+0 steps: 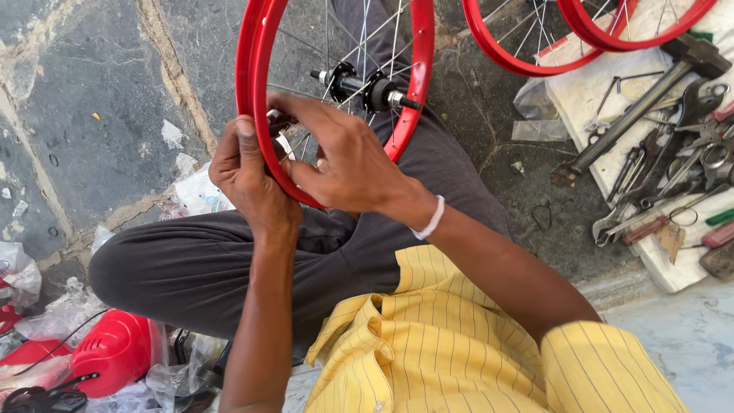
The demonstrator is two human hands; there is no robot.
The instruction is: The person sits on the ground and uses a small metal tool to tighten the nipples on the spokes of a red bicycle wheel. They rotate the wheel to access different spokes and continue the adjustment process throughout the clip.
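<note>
Gripping red wheel rim (264, 145), L hand (246, 177) & R hand (348, 164) curled.

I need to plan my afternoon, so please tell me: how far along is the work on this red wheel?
Done: spokes already run from the hub to the red rim. In hand: the left hand and right hand grip the rim's lower edge, fingers among the spokes there. Left: it carries no tyre; two more red rims lie beside the tools.
</note>
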